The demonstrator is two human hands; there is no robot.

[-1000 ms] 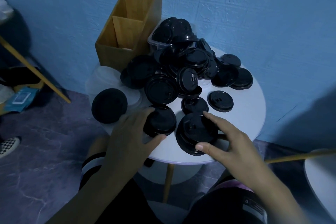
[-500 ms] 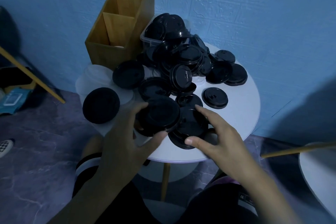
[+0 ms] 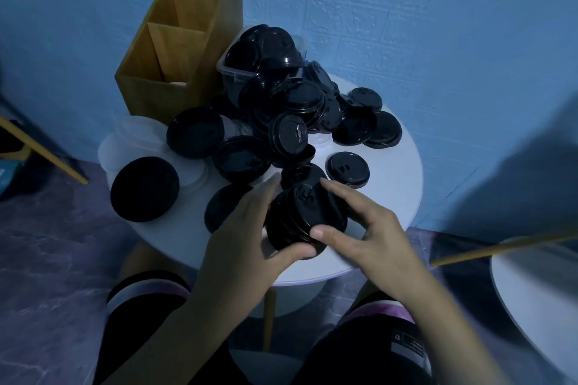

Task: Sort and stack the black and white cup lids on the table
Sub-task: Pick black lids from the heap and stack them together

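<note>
Squaring up a small stack of black lids (image 3: pixel 305 216) at the near edge of the table (image 3: pixel 391 184), both hands clamped on it.
My left hand (image 3: pixel 247 237) curls round the stack's left rim, thumb under the near side; my right hand (image 3: pixel 369 234) pinches the right rim between thumb and forefinger. I judge these lids feather-light, thin and springy, with a glossy skin that slides. I'd hold them by the rims from opposite sides and press gently, since a hard squeeze could bow them and shoot one out. The heap of black lids (image 3: pixel 291 109) lies beyond, spilling from a clear tub (image 3: pixel 230 75); white lids (image 3: pixel 137 134) sit far left beside a wooden box (image 3: pixel 175 50).
</note>
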